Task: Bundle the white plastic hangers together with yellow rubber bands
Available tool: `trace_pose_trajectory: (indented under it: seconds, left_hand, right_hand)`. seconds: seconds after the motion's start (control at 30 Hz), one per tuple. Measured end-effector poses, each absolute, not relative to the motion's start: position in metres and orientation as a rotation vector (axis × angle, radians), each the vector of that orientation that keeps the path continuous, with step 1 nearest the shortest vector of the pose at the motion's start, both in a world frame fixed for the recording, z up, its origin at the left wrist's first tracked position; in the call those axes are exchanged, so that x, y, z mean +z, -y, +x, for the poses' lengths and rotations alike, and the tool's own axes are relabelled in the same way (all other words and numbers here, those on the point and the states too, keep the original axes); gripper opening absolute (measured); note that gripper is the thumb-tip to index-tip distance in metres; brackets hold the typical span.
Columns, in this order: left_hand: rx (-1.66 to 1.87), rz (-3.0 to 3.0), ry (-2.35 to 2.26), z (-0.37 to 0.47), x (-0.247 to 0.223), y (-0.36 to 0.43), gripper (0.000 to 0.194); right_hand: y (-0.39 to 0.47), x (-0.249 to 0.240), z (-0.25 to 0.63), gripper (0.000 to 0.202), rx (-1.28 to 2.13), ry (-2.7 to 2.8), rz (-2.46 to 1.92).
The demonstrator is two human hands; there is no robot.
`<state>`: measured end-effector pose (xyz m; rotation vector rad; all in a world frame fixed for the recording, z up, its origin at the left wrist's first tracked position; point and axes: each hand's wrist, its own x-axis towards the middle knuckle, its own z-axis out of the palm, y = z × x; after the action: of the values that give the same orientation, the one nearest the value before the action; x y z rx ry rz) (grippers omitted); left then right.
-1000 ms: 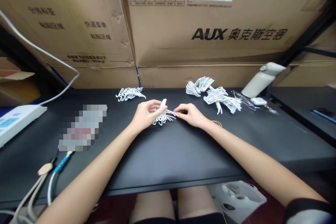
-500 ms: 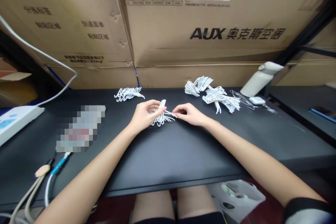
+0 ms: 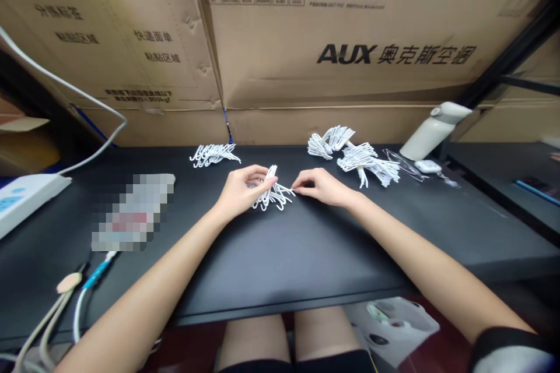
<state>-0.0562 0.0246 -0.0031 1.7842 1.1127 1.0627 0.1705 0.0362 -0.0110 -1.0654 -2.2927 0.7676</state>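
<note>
My left hand (image 3: pixel 245 189) is closed around a bunch of thin white hooks (image 3: pixel 275 197), thumb on top. Their straight ends rise past the thumb, and the curved ends fan out below it near the tabletop. At the right side of that bunch, my right hand (image 3: pixel 321 186) has thumb and forefinger pinched at the tip of one white hook. Behind my left hand lies a loose row of similar white hooks (image 3: pixel 214 155). Farther right are two more heaps, one curved white bundle (image 3: pixel 331 141) and one larger white bundle (image 3: pixel 370 164).
Cardboard boxes (image 3: pixel 271 81) stand along the back of the black table (image 3: pixel 280 262). A white bottle (image 3: pixel 433 131), glasses (image 3: pixel 405 164) and a small white case (image 3: pixel 427 167) are at right. A blurred-out flat object (image 3: pixel 133 213), cable (image 3: pixel 98 274) and power strip (image 3: pixel 30 198) are at left.
My right hand has shifted very slightly, its fingers still pinched at the bunch's right side. My left hand keeps its hold, and the view has tilted a little.
</note>
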Motion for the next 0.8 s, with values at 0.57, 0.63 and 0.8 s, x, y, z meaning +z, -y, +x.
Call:
trace_pose_trajectory:
  seconds: [0.57,0.63,0.8]
  left_hand:
    - [1.178,1.473,-1.088,-0.056,0.0,-0.028,0.045]
    - [1.245,1.423,-1.093,-0.056,0.003,-0.028,0.048]
    - [1.297,1.419,-1.093,-0.057,0.006,-0.027,0.055]
  right_hand:
    - [-0.05,-0.026,0.175,0.008,0.471,1.718,-1.213]
    - [-0.046,-0.026,0.17,0.011,0.526,1.697,-1.13]
    - [-0.035,-0.023,0.16,0.017,0.572,1.765,-1.011]
